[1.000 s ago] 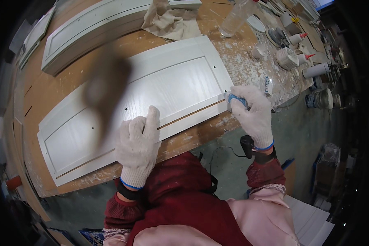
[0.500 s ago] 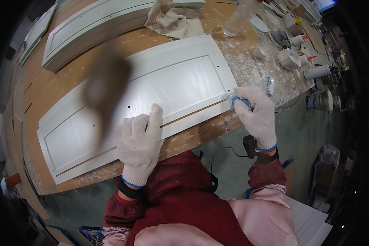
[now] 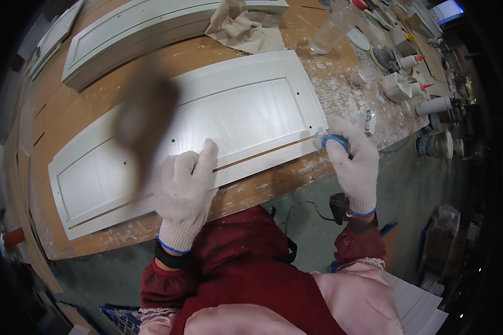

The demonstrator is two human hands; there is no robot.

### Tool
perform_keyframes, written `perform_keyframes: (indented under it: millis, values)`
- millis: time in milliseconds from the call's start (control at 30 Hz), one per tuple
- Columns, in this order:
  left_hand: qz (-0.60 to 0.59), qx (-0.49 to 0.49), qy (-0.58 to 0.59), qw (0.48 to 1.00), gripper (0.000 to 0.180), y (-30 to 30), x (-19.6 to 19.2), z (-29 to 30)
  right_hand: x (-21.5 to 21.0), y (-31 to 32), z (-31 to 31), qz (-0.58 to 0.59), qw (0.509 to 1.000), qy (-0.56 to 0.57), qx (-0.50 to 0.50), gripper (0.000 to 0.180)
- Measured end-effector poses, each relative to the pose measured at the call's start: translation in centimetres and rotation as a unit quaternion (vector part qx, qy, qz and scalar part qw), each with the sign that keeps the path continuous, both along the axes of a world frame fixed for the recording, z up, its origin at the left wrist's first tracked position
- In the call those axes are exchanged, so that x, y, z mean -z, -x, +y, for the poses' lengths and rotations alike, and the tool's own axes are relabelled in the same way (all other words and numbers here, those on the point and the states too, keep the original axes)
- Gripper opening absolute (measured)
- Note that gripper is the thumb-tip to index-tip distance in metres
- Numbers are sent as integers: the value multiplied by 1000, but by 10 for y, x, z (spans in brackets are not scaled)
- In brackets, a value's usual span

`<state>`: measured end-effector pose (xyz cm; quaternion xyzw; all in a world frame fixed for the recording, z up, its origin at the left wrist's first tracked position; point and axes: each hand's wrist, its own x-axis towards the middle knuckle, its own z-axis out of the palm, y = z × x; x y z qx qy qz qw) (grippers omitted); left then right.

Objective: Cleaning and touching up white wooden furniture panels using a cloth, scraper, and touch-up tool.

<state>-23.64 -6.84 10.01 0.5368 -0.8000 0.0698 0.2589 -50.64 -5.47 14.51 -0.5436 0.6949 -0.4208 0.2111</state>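
Observation:
A white, arched panel (image 3: 251,117) with a recessed field, dark round holes and a groove along its near edge lies on the workbench. My left hand (image 3: 184,181), in a white knit glove, rests on its near edge with the index finger stretched out; the other fingers are partly bent. At the panel's near right corner, my gloved right hand (image 3: 355,159) is closed round a small blue tool (image 3: 337,142) with a pale, see-through end. That end is beside the corner; I cannot tell whether it touches.
A long white box-like piece (image 3: 140,42) and a crumpled cloth (image 3: 246,28) lie farther back. Bottles, including a clear one (image 3: 330,36), and a white cup (image 3: 397,87) crowd the right side of the paint-spotted bench (image 3: 246,195). A blurred brown shape (image 3: 145,120) hides part of the panel.
The view has shifted slightly. My right hand, still gripping the blue tool, sits a little farther right and lower; my left hand is slightly farther left, still on the panel.

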Motion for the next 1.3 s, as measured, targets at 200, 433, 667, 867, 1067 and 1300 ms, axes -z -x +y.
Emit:
perform_keyframes:
  millis: [200, 433, 667, 867, 1067, 1300]
  values:
    - [20, 19, -12, 1000, 33, -5, -1, -1, 3, -6, -14, 180, 982, 23, -60, 28]
    - [11, 32, 24, 999, 44, -7, 5, -3, 5, -10, -18, 189, 978, 31, -78, 26]
    - [6, 14, 27, 1000, 39, -5, 7, -4, 7, -3, -22, 149, 985, 38, -73, 25]
    - [2, 5, -34, 999, 38, -3, 1, -2, 3, -1, -15, 94, 991, -49, -78, 24]
    - [38, -14, -79, 996, 38, -5, 14, 0, 10, -3, -13, 113, 991, -19, -75, 24]
    - [39, 26, 11, 999, 39, -5, 7, 0, -10, 8, 12, 91, 982, -156, -55, 26]
